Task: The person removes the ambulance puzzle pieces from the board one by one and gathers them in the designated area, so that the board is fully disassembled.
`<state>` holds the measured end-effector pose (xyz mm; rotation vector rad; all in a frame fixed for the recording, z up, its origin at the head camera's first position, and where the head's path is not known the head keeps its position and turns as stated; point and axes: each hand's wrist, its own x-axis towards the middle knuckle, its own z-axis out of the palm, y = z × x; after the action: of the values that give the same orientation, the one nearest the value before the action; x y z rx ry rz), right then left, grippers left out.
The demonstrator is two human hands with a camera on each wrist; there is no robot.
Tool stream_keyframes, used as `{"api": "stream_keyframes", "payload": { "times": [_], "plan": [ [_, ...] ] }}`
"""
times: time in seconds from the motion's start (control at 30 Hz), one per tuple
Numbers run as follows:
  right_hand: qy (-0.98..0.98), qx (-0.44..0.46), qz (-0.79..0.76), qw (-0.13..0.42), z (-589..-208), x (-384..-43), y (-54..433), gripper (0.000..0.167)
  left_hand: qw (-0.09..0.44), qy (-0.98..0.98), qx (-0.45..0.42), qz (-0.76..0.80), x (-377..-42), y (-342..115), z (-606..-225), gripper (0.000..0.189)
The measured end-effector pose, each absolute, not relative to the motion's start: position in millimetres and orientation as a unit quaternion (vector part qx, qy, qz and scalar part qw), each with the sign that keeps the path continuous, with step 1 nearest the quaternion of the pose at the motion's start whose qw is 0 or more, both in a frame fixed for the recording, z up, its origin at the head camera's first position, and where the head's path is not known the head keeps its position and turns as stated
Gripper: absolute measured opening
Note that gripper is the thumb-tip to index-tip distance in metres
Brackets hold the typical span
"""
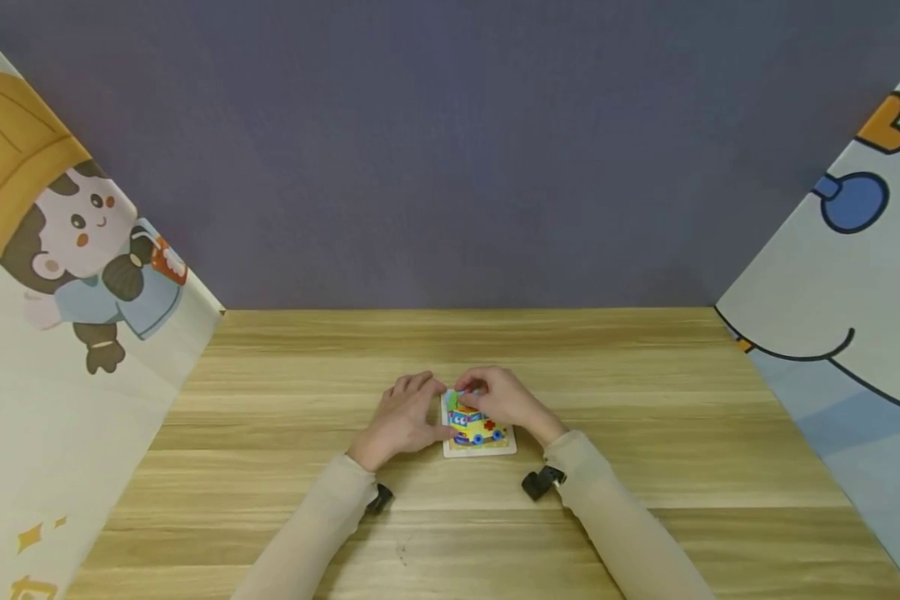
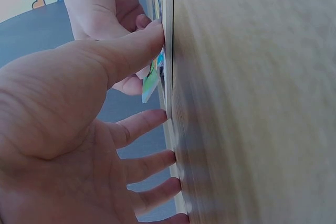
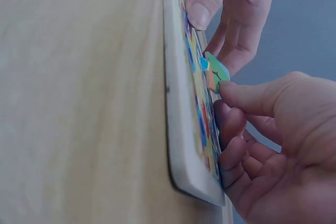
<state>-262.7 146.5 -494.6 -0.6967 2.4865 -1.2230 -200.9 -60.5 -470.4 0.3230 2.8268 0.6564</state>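
A small white-bordered jigsaw board (image 1: pixel 480 452) with a yellow ambulance picture lies flat on the table. My left hand (image 1: pixel 401 421) is at its left side, thumb resting on the picture's lower left. Its other fingers are spread, one tip at the board's edge and others on the wood, as the left wrist view shows. My right hand (image 1: pixel 502 398) comes over the board's upper right part. Between thumb and index finger it pinches a green puzzle piece (image 3: pixel 216 71), which stands tilted up from the board near its top left. The right hand hides part of the picture.
The wood-grain table (image 1: pixel 645 400) extends around the board on all sides. A dark grey-blue wall (image 1: pixel 450 167) rises behind it. Cartoon-printed panels stand at the left (image 1: pixel 82 400) and right (image 1: pixel 802 308).
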Motion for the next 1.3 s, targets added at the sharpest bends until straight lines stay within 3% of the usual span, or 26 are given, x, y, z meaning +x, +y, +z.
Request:
{"api": "stream_keyframes", "payload": {
  "times": [1.07,1.3],
  "plan": [
    [0.877,-0.229,-0.407,0.117,-493.1,-262.0,193.0,0.017,0.104,0.962,0.113,0.224,-201.3,-62.0,-469.5,0.07],
    [0.867,-0.243,-0.405,0.156,-493.5,-264.2,201.7,0.034,0.108,0.962,0.114,0.224,-201.0,-62.7,-470.7,0.071]
  ]
}}
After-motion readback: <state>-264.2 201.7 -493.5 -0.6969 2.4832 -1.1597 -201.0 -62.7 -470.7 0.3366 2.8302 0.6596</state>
